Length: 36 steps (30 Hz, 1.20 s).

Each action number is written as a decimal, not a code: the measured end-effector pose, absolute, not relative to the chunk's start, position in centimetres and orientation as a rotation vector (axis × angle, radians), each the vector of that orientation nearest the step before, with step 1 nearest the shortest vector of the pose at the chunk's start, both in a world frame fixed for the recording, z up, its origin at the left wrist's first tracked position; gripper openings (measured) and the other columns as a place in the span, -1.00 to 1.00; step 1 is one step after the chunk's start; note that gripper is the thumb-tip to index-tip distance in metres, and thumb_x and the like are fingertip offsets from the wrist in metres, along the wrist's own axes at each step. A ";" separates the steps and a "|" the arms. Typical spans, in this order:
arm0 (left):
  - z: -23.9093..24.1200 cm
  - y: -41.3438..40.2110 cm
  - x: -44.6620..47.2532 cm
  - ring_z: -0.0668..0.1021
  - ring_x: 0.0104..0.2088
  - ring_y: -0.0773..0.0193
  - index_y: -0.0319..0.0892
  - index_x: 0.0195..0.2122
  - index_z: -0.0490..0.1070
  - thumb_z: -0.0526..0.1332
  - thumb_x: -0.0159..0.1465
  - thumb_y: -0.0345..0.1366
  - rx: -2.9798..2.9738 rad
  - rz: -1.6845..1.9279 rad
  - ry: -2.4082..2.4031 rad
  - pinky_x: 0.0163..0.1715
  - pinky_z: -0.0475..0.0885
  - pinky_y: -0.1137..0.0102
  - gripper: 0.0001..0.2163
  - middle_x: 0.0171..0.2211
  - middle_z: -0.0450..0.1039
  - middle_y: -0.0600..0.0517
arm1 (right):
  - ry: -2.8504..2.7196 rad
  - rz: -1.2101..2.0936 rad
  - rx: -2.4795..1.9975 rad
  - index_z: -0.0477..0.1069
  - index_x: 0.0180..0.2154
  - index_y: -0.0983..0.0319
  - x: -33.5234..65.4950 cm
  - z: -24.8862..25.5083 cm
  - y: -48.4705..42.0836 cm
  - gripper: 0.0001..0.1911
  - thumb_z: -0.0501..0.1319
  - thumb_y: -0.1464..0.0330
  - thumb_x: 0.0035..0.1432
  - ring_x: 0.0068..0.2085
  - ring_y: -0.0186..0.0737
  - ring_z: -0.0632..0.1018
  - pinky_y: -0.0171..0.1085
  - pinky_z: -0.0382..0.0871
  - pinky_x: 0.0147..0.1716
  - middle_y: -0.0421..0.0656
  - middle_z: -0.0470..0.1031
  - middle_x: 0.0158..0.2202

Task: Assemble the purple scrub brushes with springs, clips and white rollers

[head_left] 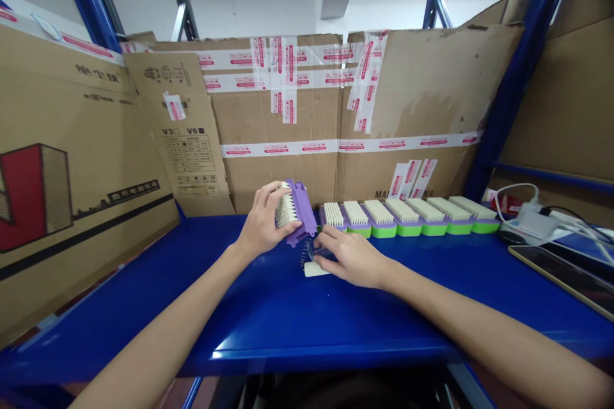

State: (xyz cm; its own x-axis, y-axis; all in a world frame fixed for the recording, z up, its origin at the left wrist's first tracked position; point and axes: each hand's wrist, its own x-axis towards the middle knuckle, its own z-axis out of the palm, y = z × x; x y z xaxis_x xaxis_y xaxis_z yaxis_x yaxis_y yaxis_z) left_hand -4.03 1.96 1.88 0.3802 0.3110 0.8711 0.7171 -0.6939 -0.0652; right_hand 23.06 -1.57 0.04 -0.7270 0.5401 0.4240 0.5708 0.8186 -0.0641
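My left hand (260, 220) grips a purple scrubbing brush (303, 209) with cream bristles, tilted on its side above the table. Its bristles face the palm and its purple back points right. Just to the right and lower, my right hand (355, 257) has its fingers curled over a clear plastic piece (315, 252), partly hidden by them. A small dark coil-like thing (304, 254) shows beside that piece. Under the right fingertips lies a whitish block (314, 269) on the blue table, its right end covered by the hand.
Several brushes (409, 228) with purple rims and green bases stand bristles up in a row at the back right. Cardboard sheets (283, 169) wall the back and sides. A white charger with cables (530, 220) and a tablet-like device (566, 275) lie at the right.
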 end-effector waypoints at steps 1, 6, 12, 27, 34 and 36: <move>1.8 1.9 -3.9 0.40 0.30 -0.22 -0.08 0.34 0.26 0.21 0.41 0.24 -2.211 -1.266 -0.878 0.34 0.32 -0.17 -0.36 0.28 0.32 -0.26 | -2.533 -0.088 -0.845 0.40 -0.05 0.21 23.0 0.0 -1.5 -0.78 0.18 0.19 0.52 -0.23 -0.17 0.55 -0.22 0.33 -0.31 -0.09 0.52 -0.06; 1.6 1.6 -3.1 0.41 0.31 -0.19 -0.08 0.34 0.24 0.18 0.43 0.25 -2.237 -1.296 -0.844 0.33 0.35 -0.14 -0.36 0.28 0.32 -0.26 | -2.371 0.025 -0.869 0.34 -0.17 0.18 23.0 0.0 -1.4 -0.70 0.19 0.09 0.51 -0.28 -0.18 0.55 -0.21 0.32 -0.30 -0.14 0.55 -0.19; 1.4 1.2 -2.5 0.43 0.30 -0.19 -0.06 0.36 0.20 0.16 0.41 0.29 -2.254 -1.303 -0.779 0.31 0.36 -0.15 -0.32 0.27 0.32 -0.26 | -2.261 0.190 -0.836 0.34 -0.15 0.17 23.0 0.1 -1.4 -0.67 0.28 0.06 0.42 -0.30 -0.18 0.55 -0.23 0.29 -0.33 -0.16 0.57 -0.24; -0.2 2.1 -2.8 0.45 0.27 -0.29 0.12 0.31 0.02 0.29 0.05 0.55 -2.112 -1.344 -0.627 0.24 0.39 -0.25 -0.03 0.27 0.30 -0.23 | -1.865 1.272 -0.479 0.31 0.20 0.17 22.4 -0.5 -0.5 -0.45 0.26 -0.04 0.41 -0.32 -0.26 0.56 -0.27 0.51 -0.41 -0.15 0.53 -0.17; -0.6 2.3 -2.5 0.42 0.28 -0.34 0.11 0.23 0.05 0.16 -0.10 0.69 -2.174 -1.306 -0.800 0.21 0.42 -0.29 0.04 0.24 0.25 -0.23 | -1.808 1.400 -0.486 0.38 0.04 0.20 22.3 -0.6 -0.3 -0.42 0.39 -0.08 0.25 -0.41 -0.29 0.51 -0.31 0.42 -0.51 -0.20 0.51 -0.26; -0.2 2.0 -2.2 0.42 0.30 -0.33 0.15 0.30 -0.05 0.20 0.00 0.63 -2.189 -1.305 -0.724 0.22 0.42 -0.30 0.02 0.27 0.23 -0.23 | -1.788 1.321 -0.500 0.37 0.02 0.19 22.3 -0.8 -0.1 -0.42 0.40 -0.09 0.23 -0.36 -0.26 0.52 -0.28 0.45 -0.47 -0.18 0.52 -0.22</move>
State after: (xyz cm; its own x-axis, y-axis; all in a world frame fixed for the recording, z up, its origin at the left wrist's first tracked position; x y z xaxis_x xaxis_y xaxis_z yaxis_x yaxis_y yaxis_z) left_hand -2.19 2.03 -0.22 0.4028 0.1919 0.8950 0.6579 -0.7405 -0.1373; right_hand 22.27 -0.09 -0.78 -0.5704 0.7248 0.3865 -0.1563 0.3661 -0.9173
